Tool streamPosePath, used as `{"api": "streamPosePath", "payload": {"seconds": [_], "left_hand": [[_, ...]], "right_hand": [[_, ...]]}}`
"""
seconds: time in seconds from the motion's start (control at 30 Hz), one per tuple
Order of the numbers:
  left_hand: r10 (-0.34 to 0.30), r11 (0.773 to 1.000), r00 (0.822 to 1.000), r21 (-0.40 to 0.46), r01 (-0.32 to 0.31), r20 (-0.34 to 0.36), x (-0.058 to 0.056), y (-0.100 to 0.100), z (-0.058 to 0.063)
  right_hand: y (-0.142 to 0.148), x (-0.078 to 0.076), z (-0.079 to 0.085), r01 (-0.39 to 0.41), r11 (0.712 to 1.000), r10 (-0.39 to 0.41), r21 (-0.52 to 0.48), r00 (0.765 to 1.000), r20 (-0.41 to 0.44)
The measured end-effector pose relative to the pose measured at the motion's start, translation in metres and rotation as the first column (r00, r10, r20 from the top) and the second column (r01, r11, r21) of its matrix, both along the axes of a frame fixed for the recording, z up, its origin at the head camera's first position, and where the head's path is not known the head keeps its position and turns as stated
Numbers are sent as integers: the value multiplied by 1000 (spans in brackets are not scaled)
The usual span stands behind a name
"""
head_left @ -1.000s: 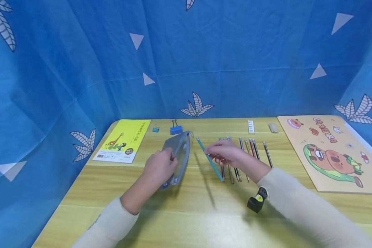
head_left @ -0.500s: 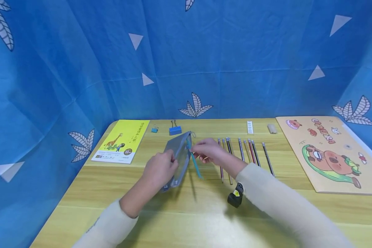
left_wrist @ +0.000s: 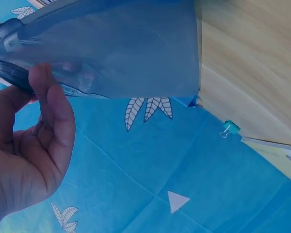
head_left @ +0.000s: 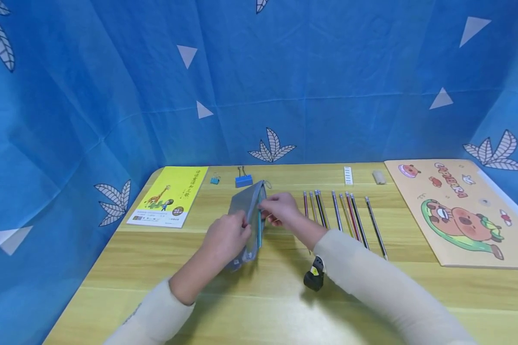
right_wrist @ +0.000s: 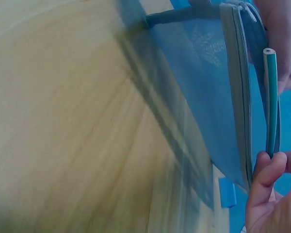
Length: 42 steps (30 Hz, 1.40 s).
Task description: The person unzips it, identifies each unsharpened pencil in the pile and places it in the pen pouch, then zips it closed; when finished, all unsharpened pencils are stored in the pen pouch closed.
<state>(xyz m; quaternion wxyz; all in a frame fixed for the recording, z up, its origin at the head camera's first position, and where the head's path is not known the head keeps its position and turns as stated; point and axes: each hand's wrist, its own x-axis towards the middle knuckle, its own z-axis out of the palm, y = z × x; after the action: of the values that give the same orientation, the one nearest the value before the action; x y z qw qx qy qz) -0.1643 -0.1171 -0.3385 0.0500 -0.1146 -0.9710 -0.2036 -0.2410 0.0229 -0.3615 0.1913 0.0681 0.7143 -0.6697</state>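
My left hand pinches the edge of a grey-blue mesh zipper pouch, holding it up on its side with the mouth facing right. In the left wrist view, thumb and fingers meet at the zipped rim of the pouch. My right hand pinches a teal pencil right at the pouch's open mouth. The right wrist view shows the pencil lined up lengthwise between the two zipper edges. Several other pencils lie in a loose row right of the pouch, partly behind my right forearm.
A yellow book lies at the left. Behind the pouch are a small teal binder clip and a larger blue binder clip. A white labelled strip, a grey eraser and a capybara folder lie to the right.
My right hand has carried the teal pencil leftward from beside the pencil row to the pouch's mouth, turning it nearly parallel to the opening. My left hand keeps its grip on the pouch.
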Motion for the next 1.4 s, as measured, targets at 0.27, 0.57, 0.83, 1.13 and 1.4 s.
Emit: {"api": "streamPosePath", "payload": {"seconds": [0.27,0.57,0.83,1.13,1.4], "left_hand": [[-10,1000,1000,0,10,-1,2,3,1],[13,1000,1000,-1,-13,21,1,3,-1],[55,998,998,23,-56,42,0,1,-2],[76,996,995,44,-79,67,0,-1,-2],[82,995,994,52,-86,74,0,-4,-1]], "right_hand": [[-7,2,-6,-2,996,8,89,998,-62],[0,4,-10,-45,993,56,114,994,-99],[34,4,-8,-80,990,90,115,992,-88],[103,-1,3,-118,949,170,291,973,-158],[164,-4,9,-91,837,245,540,944,-220]]}}
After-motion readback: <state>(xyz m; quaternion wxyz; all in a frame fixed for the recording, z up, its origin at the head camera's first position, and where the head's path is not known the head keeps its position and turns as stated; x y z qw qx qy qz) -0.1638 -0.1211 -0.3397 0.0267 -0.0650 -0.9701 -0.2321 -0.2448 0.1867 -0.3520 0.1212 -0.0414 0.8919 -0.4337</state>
